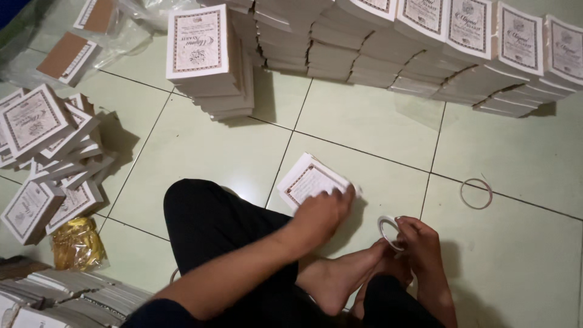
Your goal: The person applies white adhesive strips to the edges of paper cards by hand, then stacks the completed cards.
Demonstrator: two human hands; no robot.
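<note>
— What is lying under the fingers there?

— A small white booklet with a patterned border is lying flat on the pale green tiled floor, just ahead of a dark trouser knee. The left hand is pressing down on its near corner, fingers bent and spread over it, not wrapping round it.

— And the other hand?

— The right hand is pinching a small roll of tape, fingers curling closed around its rim, just above a bare foot.

— What is sitting around them?

— A loose ring is lying to the right, and stacks of booklets are standing behind, with a toppled pile leaning at the left.
</note>
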